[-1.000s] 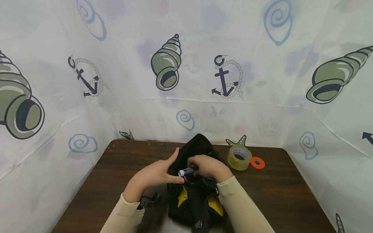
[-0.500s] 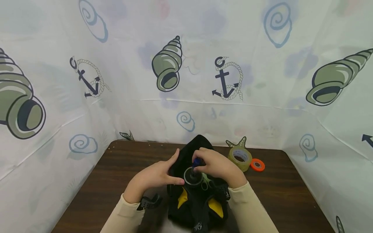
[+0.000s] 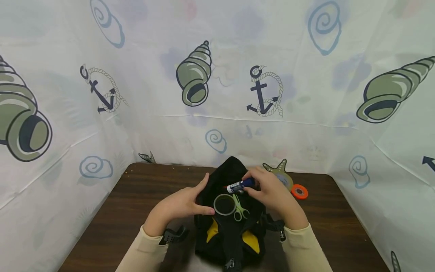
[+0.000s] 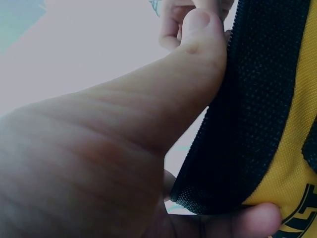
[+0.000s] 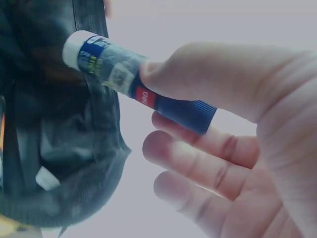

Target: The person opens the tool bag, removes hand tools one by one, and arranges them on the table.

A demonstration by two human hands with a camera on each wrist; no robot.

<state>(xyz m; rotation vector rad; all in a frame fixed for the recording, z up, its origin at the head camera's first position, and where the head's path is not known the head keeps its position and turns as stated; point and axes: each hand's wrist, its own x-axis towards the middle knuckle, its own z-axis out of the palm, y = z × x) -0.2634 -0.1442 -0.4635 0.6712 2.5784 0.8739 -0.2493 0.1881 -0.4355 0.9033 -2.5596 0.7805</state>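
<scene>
A black zip bag (image 3: 229, 241) with yellow panels sits in the middle of the table, its flap raised at the back. My left hand (image 3: 180, 206) rests against its left side, thumb and fingers spread apart at the edge. In the left wrist view, the thumb touches the zipper edge and a fingertip lies on the yellow cloth. My right hand (image 3: 272, 190) pinches a blue glue stick (image 3: 239, 186) with a white end, above the bag's right side. Below it, green-handled scissors (image 3: 241, 213) lie beside a pale round ring (image 3: 215, 208) with a dark middle.
Behind my right hand, a roll of clear yellowish tape (image 3: 289, 180) is partly covered. Beside it lies a small orange ring (image 3: 300, 192). The brown table (image 3: 340, 226) ends at a printed cloth backdrop (image 3: 163, 143).
My right hand has lifted the glue stick from over the ring and drawn it to the right. The scissors and ring are now uncovered. My left hand has stayed put.
</scene>
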